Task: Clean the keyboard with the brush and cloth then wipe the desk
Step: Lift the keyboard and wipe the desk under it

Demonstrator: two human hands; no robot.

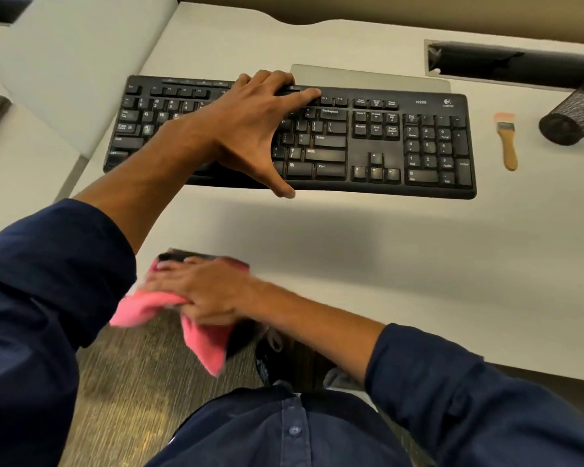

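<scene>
Cloth [201, 335]: soft, light; right hand [203, 294] is clutching it at the desk [418, 257] front edge
Keyboard [368, 146]: stiff, light; left hand [250, 129] is spanning it edge to edge, thumb at front
Brush [507, 143]: lying beside the keyboard, untouched; take the wooden handle

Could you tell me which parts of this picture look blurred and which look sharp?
Head view: the right hand and pink cloth are motion-blurred at the desk edge; the keyboard, left hand and brush are sharp.
</scene>
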